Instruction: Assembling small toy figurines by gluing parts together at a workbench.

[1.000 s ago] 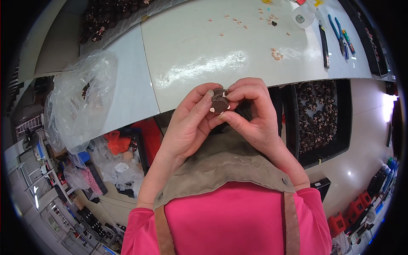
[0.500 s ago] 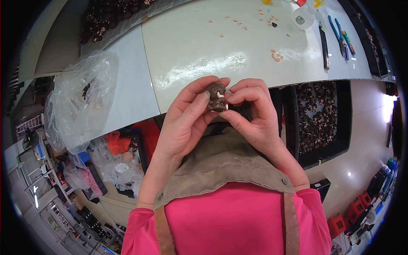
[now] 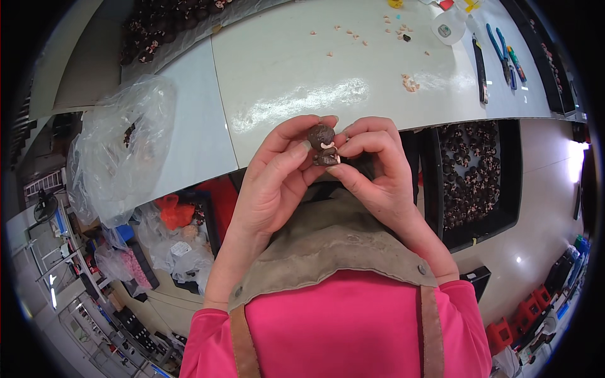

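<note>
A small dark brown figurine (image 3: 324, 136) with a rounded head and pale pinkish parts is held between both hands, just off the table's near edge. My left hand (image 3: 274, 170) grips it from the left, thumb and fingers closed on the head and side. From the right, my right hand (image 3: 377, 160) pinches its lower part with thumb and fingertips. The fingers cover some of the figurine's sides.
Small pinkish scraps (image 3: 409, 83) lie on the white table (image 3: 283, 69). Blue-handled pliers (image 3: 502, 53) and a black cutter knife (image 3: 480, 69) are at the right. A black tray (image 3: 513, 176) of similar brown pieces stands below the edge at right; a clear plastic bag (image 3: 120, 157) sits at left.
The figurine has been turned and tipped between my fingers, so more of its smooth round head now shows. Both hands stay nearly in place.
</note>
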Available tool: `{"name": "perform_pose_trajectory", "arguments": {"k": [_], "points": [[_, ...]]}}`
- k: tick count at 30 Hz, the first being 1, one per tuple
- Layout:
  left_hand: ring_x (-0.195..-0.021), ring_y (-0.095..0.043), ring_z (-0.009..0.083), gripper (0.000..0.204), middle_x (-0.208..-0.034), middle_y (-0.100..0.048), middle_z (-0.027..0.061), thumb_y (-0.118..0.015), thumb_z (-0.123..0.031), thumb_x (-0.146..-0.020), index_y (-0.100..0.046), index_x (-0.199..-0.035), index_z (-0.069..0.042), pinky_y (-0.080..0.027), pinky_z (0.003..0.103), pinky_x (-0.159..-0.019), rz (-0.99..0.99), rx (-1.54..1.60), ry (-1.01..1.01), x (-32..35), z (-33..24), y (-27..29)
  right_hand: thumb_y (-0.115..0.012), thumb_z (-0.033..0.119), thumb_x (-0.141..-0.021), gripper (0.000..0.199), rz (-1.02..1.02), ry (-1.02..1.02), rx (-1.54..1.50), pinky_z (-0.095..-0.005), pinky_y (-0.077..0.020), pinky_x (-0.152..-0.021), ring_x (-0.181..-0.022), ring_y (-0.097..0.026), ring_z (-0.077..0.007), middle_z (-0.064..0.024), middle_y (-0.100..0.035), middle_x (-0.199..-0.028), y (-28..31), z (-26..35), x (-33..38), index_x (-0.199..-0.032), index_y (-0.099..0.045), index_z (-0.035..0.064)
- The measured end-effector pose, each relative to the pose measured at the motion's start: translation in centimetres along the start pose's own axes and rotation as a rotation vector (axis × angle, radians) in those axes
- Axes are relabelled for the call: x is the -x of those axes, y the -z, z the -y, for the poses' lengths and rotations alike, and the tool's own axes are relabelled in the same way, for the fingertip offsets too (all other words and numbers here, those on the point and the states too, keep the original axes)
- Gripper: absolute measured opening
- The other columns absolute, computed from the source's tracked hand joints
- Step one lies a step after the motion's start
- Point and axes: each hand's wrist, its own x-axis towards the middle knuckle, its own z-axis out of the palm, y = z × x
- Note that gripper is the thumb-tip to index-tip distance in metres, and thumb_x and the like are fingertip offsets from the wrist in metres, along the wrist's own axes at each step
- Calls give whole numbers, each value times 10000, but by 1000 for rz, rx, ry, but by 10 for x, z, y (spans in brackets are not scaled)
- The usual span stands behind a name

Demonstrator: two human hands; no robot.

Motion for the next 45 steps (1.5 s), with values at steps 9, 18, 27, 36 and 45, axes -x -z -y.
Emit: {"name": "perform_pose_trajectory", "arguments": {"k": [9,18,27,36,45], "points": [[-1148,-511,243,318,-1294,-453,150,-392,-114,-940,-419,-1243,-20,-449,353,-943,24,43,18,0,2,-1,-696,-31,-737,245,64,-57,6,-271,-454,-860,-971,-532,-148,-98,-429,-1101,4,6,2,-924,-558,44],[-1116,-528,229,305,-1274,-469,148,-393,-122,-944,-428,-1233,-30,-460,343,-917,39,55,29,-3,3,0,-705,-24,-726,228,84,-7,144,-277,-476,-854,-956,-554,-159,-107,-435,-1102,8,5,0,-900,-571,39],[-1102,-530,196,309,-1242,-497,124,-486,-148,-941,-440,-1234,-63,-445,338,-924,-7,-46,8,1,5,-2,-721,-25,-714,283,64,-17,29,-276,-463,-860,-994,-517,-156,-102,-440,-1102,4,2,2,-925,-544,43],[-1119,-514,193,337,-1287,-470,144,-464,-190,-955,-421,-1270,-78,-419,336,-953,24,-11,-3,1,7,-1,-745,41,-706,303,-25,22,69,-248,-489,-736,-928,-538,-158,-94,-507,-1052,2,1,0,-948,-564,60],[-1135,-500,190,362,-1304,-455,151,-436,-190,-966,-403,-1306,-72,-414,335,-968,88,26,-1,-2,8,2,-718,3,-727,260,-28,-41,-24,-243,-518,-737,-918,-554,-149,-100,-465,-1079,0,0,3,-933,-564,43]]}}
